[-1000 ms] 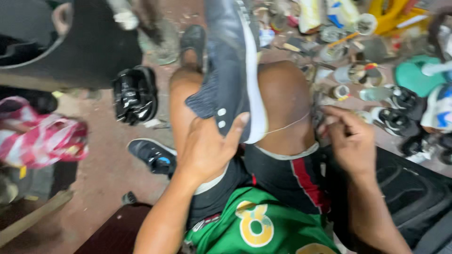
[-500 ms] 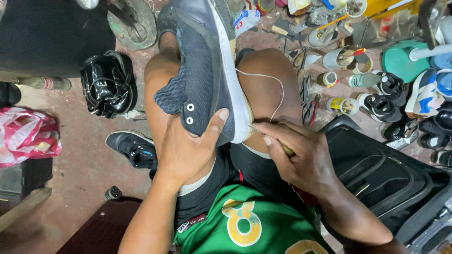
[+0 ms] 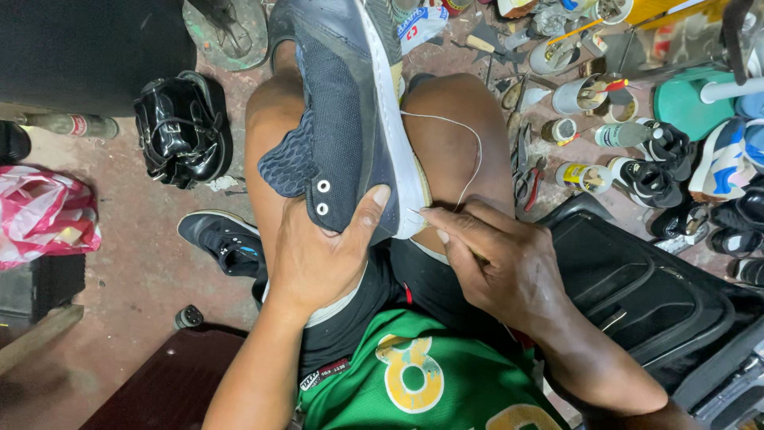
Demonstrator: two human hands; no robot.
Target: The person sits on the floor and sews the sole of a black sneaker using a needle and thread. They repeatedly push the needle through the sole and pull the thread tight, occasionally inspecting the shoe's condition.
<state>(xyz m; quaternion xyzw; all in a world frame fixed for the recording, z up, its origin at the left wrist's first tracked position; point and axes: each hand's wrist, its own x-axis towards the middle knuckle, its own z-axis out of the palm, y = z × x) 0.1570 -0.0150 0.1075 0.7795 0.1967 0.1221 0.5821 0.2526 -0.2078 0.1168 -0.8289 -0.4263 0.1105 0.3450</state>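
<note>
Frame centre: left hand [image 3: 318, 259] fingers wrapped round dark sneaker [image 3: 346, 119] heel; right hand [image 3: 497, 267] fingers pinched at white sole edge, white thread [image 3: 469, 155] looping above.

The left hand [image 3: 318, 259] grips the heel of a dark blue sneaker [image 3: 350, 119] propped between the knees. The right hand [image 3: 497, 267] pinches at its white sole edge, where a pale thread [image 3: 469, 143] loops. A black bag [image 3: 183, 131] lies on the floor [image 3: 143, 239].

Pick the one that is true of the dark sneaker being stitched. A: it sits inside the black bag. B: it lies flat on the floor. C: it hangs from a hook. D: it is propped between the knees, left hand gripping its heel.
D: the dark sneaker stands between the knees, the left hand gripping its heel.
</note>
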